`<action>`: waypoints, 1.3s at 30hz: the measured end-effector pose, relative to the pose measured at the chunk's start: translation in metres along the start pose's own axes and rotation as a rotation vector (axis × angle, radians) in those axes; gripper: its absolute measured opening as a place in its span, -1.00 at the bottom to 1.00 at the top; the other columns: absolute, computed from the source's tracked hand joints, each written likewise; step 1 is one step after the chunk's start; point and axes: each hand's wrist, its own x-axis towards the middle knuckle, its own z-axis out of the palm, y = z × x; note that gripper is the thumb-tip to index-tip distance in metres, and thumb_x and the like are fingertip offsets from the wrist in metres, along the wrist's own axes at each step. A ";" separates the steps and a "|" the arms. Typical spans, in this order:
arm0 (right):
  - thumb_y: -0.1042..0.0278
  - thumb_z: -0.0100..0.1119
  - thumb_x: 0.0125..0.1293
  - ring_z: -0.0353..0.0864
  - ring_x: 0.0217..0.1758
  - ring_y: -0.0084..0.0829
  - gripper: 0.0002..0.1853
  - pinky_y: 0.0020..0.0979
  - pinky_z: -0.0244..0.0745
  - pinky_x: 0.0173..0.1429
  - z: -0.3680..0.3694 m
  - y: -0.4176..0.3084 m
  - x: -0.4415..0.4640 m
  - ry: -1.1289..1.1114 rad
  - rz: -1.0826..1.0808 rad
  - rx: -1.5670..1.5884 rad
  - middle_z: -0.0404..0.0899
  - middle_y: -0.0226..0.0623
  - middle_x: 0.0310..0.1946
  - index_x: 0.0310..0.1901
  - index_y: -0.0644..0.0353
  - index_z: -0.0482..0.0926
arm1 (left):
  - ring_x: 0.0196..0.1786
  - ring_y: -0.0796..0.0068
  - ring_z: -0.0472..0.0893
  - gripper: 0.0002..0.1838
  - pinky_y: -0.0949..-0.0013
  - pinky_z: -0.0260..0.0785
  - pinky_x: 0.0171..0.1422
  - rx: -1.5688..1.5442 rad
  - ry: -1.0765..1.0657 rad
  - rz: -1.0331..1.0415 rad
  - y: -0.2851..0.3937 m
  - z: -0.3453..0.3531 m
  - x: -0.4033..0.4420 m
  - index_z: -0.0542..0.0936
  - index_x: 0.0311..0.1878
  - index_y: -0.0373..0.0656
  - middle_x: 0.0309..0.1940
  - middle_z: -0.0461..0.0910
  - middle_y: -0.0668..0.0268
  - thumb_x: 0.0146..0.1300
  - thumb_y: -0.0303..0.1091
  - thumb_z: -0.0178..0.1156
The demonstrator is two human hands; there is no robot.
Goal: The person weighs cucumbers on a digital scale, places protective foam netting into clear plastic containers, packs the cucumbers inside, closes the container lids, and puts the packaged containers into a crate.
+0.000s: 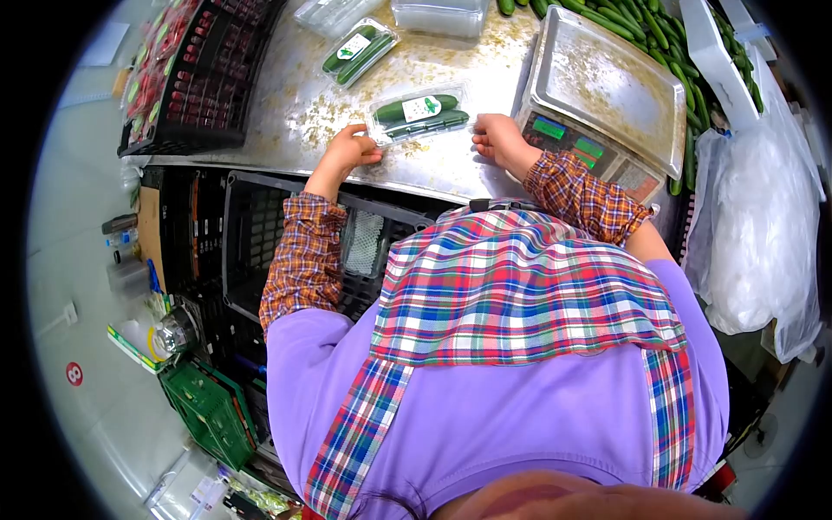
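Observation:
A clear plastic box of cucumbers with a white label (pixel 422 109) lies on the metal table, between my two hands. My left hand (pixel 354 153) is at the box's left end, fingers curled, and whether it grips the edge is hard to tell. Just off the right end is my right hand (pixel 504 139), its fingers bent and near each other; nothing shows in them. A second labelled box of cucumbers (pixel 359 54) rests farther back on the left. Right of my right hand stands a scale (pixel 607 78) with a metal tray and green displays.
Stacked clear plastic boxes (pixel 440 16) are at the table's back. A black crate of red packs (pixel 204 78) stands left. Loose cucumbers (pixel 654 30) lie behind the scale, with white plastic bags (pixel 754 225) at right. Black crates (pixel 251 225) are below the table edge.

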 end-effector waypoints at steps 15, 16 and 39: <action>0.48 0.15 0.24 0.46 -0.51 -0.54 -0.78 -0.51 0.49 -0.49 -0.003 0.019 0.019 0.066 -0.130 -0.093 0.43 -0.35 -0.43 -0.15 0.25 0.34 | -0.25 0.33 0.61 -0.89 0.42 0.59 -0.13 0.011 0.013 -0.006 -0.016 0.000 0.015 0.44 -0.20 -0.36 -0.30 0.49 0.24 0.18 -0.61 0.08; 0.48 0.14 0.24 0.45 -0.53 -0.55 -0.79 -0.51 0.48 -0.50 -0.002 0.018 0.021 0.071 -0.138 -0.092 0.43 -0.35 -0.44 -0.16 0.25 0.34 | -0.25 0.33 0.61 -0.90 0.42 0.59 -0.13 0.023 0.026 -0.008 -0.014 0.002 0.014 0.44 -0.22 -0.35 -0.31 0.48 0.25 0.18 -0.61 0.08; 0.65 -0.03 0.29 0.60 -0.10 -0.43 -0.73 -0.44 0.52 0.04 0.083 0.002 -0.085 -0.814 -0.754 -0.327 0.43 -0.19 0.04 0.03 0.29 0.38 | 0.18 0.27 0.46 -0.43 -0.13 0.33 0.19 -0.904 0.155 0.128 -0.109 -0.029 -0.195 0.16 0.35 -0.16 0.24 0.34 0.21 0.32 -0.26 0.01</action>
